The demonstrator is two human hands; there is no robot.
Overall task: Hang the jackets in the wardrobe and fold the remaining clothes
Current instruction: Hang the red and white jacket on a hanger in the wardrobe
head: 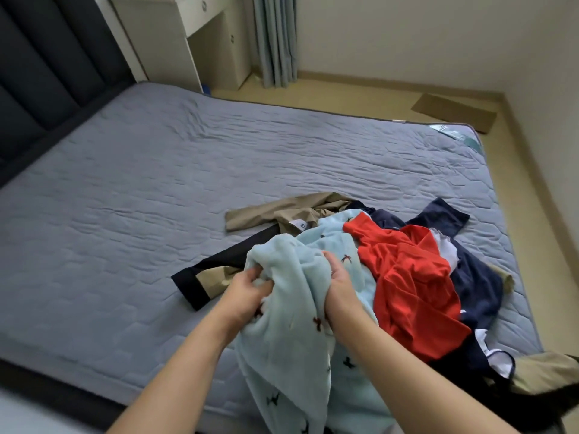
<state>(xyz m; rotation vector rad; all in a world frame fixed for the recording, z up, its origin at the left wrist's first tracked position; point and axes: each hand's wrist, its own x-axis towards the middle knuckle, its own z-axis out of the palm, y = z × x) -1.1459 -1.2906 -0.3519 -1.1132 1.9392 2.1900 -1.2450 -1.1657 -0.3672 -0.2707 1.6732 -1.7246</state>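
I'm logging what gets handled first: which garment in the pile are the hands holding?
The pale blue fleece with small dark prints: left hand and right hand both grip it. The red top, navy garment and tan jacket lie unheld.

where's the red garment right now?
Head view, right of centre: the red garment lies on the bed atop the navy garment, just right of the light blue fleece gripped by the left hand and right hand.

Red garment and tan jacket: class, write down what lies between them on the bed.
In the head view, the light blue fleece garment lies between the red garment and the tan jacket, touching both.
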